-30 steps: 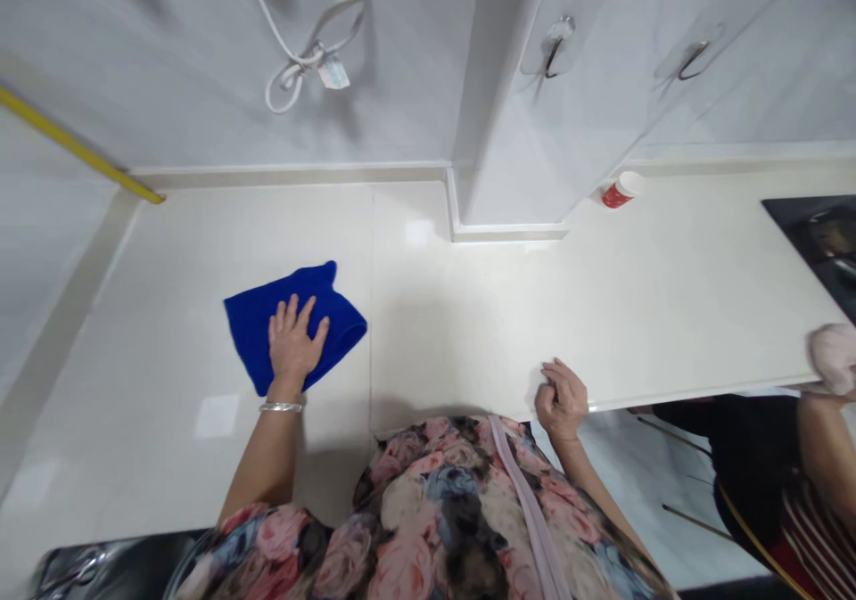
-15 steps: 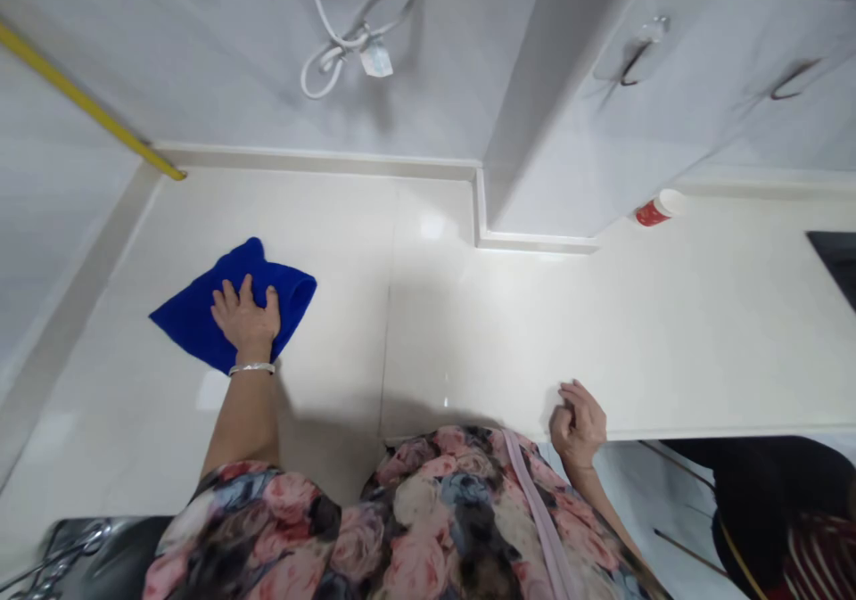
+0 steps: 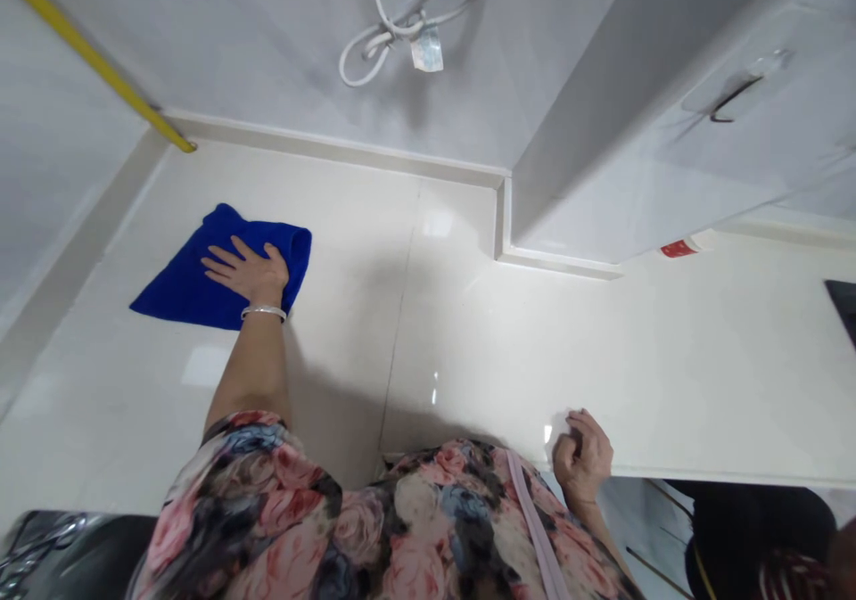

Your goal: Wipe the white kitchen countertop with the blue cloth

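Left hand, fingers spread flat, presses a blue cloth on the counter, upper left, seemingly mid-wipe; a further stroke needs steady pressure; right hand rests loosely clenched at the counter edge.

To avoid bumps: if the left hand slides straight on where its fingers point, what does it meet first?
The left hand lies on the blue cloth; beyond it, probably the raised wall strip; depth unclear.

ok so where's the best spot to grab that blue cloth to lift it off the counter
Probably the pointed left corner of the blue cloth. It lies flat on the counter with the left hand spread across its right part, so that corner is the free bit. Come from the left and above, and pinch it up.
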### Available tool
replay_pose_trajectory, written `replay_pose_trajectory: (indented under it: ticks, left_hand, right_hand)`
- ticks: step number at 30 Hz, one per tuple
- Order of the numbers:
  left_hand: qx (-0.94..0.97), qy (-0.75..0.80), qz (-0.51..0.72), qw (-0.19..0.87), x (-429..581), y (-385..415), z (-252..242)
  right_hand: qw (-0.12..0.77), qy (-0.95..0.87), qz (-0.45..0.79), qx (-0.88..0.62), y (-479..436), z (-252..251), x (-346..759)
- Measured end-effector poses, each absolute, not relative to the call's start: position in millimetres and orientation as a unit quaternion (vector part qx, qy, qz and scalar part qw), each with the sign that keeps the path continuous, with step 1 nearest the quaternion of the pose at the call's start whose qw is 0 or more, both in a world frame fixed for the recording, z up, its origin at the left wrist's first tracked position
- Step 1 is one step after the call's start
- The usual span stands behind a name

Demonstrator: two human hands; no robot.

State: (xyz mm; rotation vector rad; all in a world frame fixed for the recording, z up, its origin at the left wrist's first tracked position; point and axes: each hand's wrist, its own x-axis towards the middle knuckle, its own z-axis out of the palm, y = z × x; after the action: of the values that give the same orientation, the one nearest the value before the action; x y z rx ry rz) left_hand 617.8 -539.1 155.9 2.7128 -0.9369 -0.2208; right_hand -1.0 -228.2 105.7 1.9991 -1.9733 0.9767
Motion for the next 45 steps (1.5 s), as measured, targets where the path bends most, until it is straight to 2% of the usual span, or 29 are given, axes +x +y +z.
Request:
replay_pose_trajectory:
  ticks: [10,18,26,45]
  left_hand:
    - [0.907,-0.358,-0.099,0.197,587.1,-595.8,151.4]
    - [0.854,-0.479,-0.115,0.165,543.9,-620.8,146.0]
    - [0.79,-0.582,-0.114,0.156,515.3,-610.6,139.3]
    - [0.706,-0.673,-0.134,0.175,420.9,-556.1,134.7]
  right_hand:
    - [0.067,-0.667,0.31,0.674,-226.7,108.6,-4.5]
    - [0.078,-0.662,0.309,0.679,-226.7,106.9,-7.0]
    - [0.07,-0.666,0.312,0.674,-226.7,105.0,-6.1]
    - [0.09,-0.666,0.344,0.655,-229.5,96.1,-0.4]
